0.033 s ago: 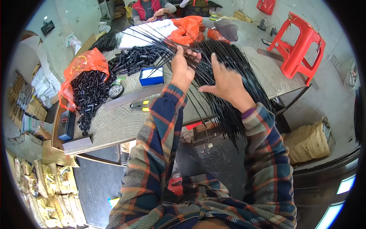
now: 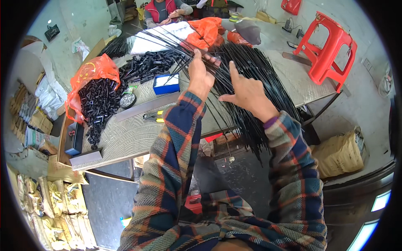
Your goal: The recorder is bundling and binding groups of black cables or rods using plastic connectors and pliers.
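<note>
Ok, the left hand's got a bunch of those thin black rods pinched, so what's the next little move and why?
Probably bring the right hand in to close on the thin black rods. The left hand pinches a few of them near their upper ends, but the right hand is spread open beside them, gripping nothing, and the rods fan out loosely over the table edge.

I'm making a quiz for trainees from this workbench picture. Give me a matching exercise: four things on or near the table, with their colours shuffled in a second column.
1. thin bundled rods
2. plastic stool
3. small open box
4. plastic bag of short tubes

a. blue
b. orange
c. black
d. red

Pairs: 1-c, 2-d, 3-a, 4-b. The left hand grips some rods; the right hand is spread open on them.
</note>
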The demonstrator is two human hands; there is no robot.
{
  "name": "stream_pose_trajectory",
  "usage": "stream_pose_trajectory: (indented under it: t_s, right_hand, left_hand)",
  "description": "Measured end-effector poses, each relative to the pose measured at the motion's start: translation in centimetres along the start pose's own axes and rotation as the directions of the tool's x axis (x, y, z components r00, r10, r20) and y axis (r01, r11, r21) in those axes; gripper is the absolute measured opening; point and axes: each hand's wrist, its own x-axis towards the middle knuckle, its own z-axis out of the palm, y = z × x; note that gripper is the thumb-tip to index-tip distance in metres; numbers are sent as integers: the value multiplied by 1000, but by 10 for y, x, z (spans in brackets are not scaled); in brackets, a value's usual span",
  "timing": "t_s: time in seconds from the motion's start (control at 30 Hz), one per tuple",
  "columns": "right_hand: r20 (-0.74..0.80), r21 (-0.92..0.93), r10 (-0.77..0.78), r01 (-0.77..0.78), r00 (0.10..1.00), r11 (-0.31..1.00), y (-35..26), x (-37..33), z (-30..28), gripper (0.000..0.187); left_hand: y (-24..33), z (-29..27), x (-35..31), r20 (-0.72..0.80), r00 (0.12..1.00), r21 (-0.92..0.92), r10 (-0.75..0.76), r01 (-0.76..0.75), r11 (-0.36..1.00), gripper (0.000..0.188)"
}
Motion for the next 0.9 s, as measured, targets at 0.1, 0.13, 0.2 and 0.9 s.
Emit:
stream_pose_trajectory:
  t_s: [0.1,0.13,0.2,0.9]
  right_hand:
    - [-165,-21,-115,113,980,993,8,10,23,62]
    - [-142,15,-106,110,984,994,5,14,14,52]
    - [-142,65,-97,107,985,992,-11,23,-6,34]
    - [-574,704,158,385,803,597,-122,40,131,29]
  left_hand:
    - [2,39,-10,-166,983,36,73,-68,997,27]
    - [7,49,-12,-147,986,117,73,-55,992,26]
    - [24,61,-15,-7,997,218,80,-77,973,26]
    - [84,23,-54,95,952,790,292,-251,559,20]
